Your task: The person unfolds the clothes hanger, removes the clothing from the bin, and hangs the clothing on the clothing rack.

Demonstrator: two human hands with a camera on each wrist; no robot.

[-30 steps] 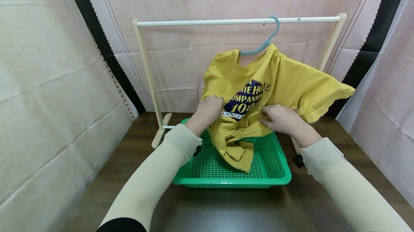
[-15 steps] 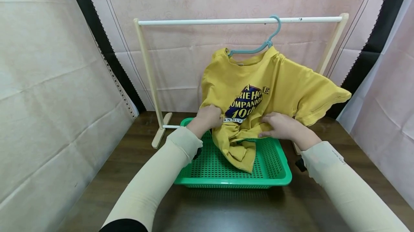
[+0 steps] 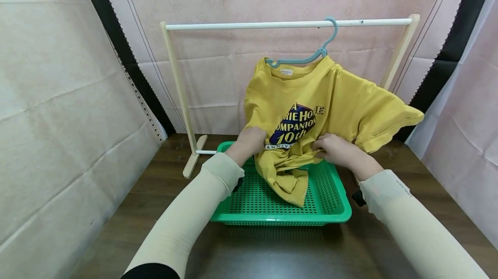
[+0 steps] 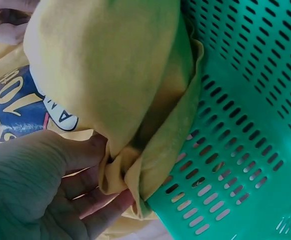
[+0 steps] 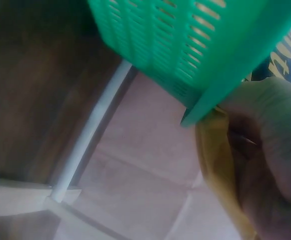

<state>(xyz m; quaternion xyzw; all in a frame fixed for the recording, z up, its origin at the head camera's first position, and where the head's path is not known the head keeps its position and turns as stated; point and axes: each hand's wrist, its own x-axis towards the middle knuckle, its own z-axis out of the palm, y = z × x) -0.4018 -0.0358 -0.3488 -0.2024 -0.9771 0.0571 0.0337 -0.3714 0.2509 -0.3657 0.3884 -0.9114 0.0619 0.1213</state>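
Observation:
A yellow T-shirt [image 3: 299, 91] with a dark blue print hangs on a light blue hanger [image 3: 299, 61], whose hook is over the white rail [image 3: 249, 26]. The shirt's lower part is bunched and droops into a green basket [image 3: 284, 218]. My left hand [image 3: 250, 141] pinches the shirt's left side; in the left wrist view, thumb and fingers hold folded cloth. On the other side my right hand [image 3: 338, 151] holds the lower cloth, beside the basket's rim in the right wrist view. Hidden in cloth are the hanger's right arm and some fingertips.
The rack's pale posts [image 3: 177, 75] and feet [image 3: 194, 158] stand on a dark wooden table [image 3: 288, 253]. Light fabric walls with black strips enclose the back and sides. Behind the basket runs a low white crossbar [image 3: 206, 152].
Both hands have lowered slightly, drawing the shirt front down and flatter. The neckline has opened, so its label and more of the hanger's left arm now show.

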